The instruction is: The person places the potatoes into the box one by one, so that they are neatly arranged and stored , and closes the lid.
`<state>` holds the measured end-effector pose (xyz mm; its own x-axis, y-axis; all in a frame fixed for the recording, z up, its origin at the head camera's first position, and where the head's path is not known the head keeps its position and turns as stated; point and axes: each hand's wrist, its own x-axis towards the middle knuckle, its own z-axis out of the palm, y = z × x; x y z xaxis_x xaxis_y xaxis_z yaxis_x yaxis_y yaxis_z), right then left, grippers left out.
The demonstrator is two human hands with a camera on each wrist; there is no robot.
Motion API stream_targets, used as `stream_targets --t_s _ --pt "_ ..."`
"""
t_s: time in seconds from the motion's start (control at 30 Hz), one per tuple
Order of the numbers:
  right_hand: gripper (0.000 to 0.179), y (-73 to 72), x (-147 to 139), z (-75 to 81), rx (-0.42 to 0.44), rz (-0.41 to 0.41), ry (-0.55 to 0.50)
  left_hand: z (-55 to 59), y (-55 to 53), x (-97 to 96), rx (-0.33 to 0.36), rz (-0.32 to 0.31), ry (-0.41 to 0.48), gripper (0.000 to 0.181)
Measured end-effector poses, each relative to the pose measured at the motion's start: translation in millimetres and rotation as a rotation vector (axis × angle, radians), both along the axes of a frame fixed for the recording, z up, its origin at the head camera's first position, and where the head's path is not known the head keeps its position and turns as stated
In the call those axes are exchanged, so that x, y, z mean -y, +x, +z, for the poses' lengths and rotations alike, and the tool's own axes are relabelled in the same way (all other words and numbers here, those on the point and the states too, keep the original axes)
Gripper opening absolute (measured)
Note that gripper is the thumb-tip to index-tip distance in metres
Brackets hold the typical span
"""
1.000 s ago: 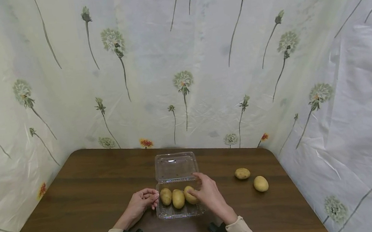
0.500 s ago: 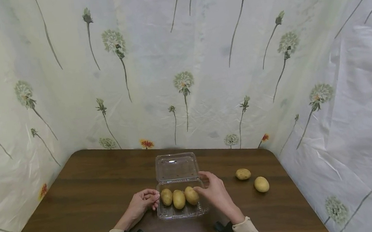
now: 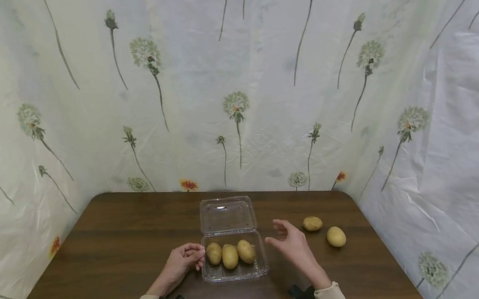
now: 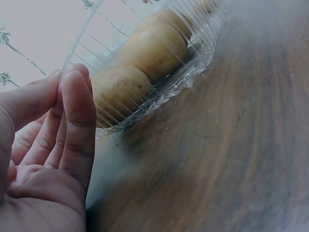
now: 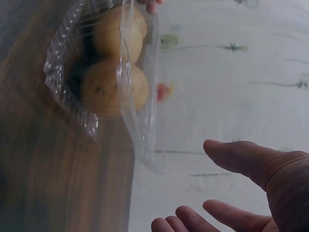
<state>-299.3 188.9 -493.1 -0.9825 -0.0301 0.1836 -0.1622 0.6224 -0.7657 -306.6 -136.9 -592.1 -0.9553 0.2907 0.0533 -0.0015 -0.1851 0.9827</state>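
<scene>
A clear plastic clamshell container (image 3: pixel 253 269) lies on the table with its lid (image 3: pixel 228 216) folded back. Three potatoes sit side by side in its base: a left potato (image 3: pixel 214 254), a middle potato (image 3: pixel 230 256) and a right potato (image 3: pixel 246 251). My left hand (image 3: pixel 184 262) pinches the container's left rim between thumb and fingers, as the left wrist view shows up close. To the right of the container, my right hand (image 3: pixel 294 246) holds nothing, its thumb and fingers spread apart.
Two more potatoes lie on the table at the right: a smaller potato (image 3: pixel 312 223) farther back and a paler potato (image 3: pixel 335 236) nearer. The brown wooden table (image 3: pixel 138 230) ends at a hanging flower-print sheet (image 3: pixel 188 91) behind and at both sides.
My right hand has let go of the right potato, leaving it in the container, and has moved off to the right. My left hand has stayed at the left rim.
</scene>
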Motion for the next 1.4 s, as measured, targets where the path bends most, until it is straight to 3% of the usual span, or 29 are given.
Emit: stream_targets --t_s 0.5,0.93,1.4 --pt "0.061 -1.4 -40.0 -1.6 0.049 -0.076 0.035 -0.9 0.2 -0.3 0.015 0.005 -0.001 0.029" --pt "0.064 -0.6 -81.4 0.9 0.087 -0.145 0.005 1.4 0.2 -0.3 0.021 -0.005 -0.020 0.031" --pt "0.062 1.6 -117.7 6.6 0.027 -0.239 0.068 2.2 0.5 -0.7 0.032 0.002 -0.009 0.030"
